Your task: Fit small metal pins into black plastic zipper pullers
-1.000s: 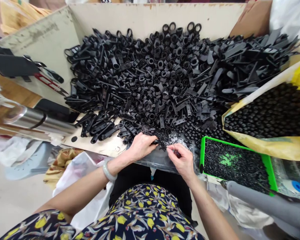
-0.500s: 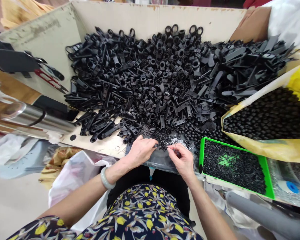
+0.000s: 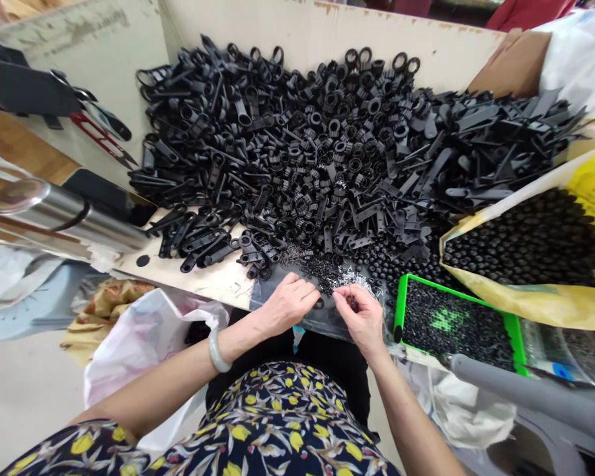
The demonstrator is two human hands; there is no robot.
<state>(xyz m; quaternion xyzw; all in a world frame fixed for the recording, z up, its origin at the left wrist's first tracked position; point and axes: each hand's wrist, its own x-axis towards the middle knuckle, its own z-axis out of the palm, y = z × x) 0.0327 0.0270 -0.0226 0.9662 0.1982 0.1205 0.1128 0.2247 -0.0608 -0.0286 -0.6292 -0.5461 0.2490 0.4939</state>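
Note:
My left hand [image 3: 288, 301] is closed, its fingertips around a small black plastic part [image 3: 319, 304] that mostly hides behind them. Beside it, my right hand [image 3: 364, 320] is curled with thumb and forefinger pinched together. Small dark round pieces [image 3: 353, 303] show within its bent fingers; whatever sits at the fingertips is too small to make out. Just beyond both hands lie a scatter of silvery pins [image 3: 350, 277] and a little heap of tiny black parts [image 3: 322, 270]. A grey sheet [image 3: 268, 294] covers the work surface under the hands.
A large pile of black plastic parts [image 3: 297, 152] fills the table up to the pale back board [image 3: 297, 30]. At right are a green tray [image 3: 401, 307] of tiny black pieces and a yellow-white bag [image 3: 535, 311] of black beads. A steel flask [image 3: 54, 205] lies left.
The camera view has shifted and turned slightly. My left hand has turned a little over the black part, its fingers now further forward. My right hand keeps its pinch in nearly the same place.

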